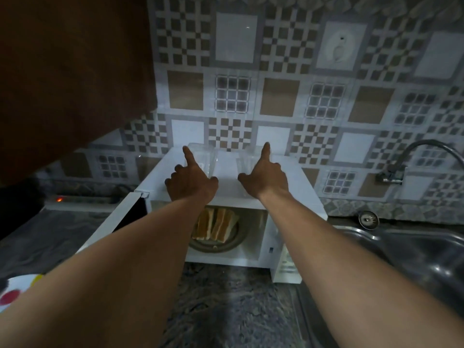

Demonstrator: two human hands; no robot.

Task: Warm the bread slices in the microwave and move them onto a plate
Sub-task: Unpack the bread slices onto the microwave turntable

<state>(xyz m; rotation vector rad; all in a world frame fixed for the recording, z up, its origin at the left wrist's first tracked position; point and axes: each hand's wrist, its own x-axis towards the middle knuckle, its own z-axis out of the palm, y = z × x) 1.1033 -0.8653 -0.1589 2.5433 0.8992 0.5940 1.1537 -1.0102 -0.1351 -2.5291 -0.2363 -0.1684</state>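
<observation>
both arms were extended over the white microwave (283,187), which stood on the dark table (226,310) with its door (118,222) swung open to the left. left hand (192,180): index finger straight, remaining fingers curled in, grip holding nothing. right hand (266,178): same pose, grip holding nothing. both hands were above the microwave top, where two clear plastic containers (200,156) stood; contact could not be told. the bread slices (217,227) lay fanned on the round turntable (236,239) inside the cavity. a spotted plate (15,290) sat at the lower left table edge. a steel sink (401,249) lay to the right, beneath a tap (416,149).
</observation>
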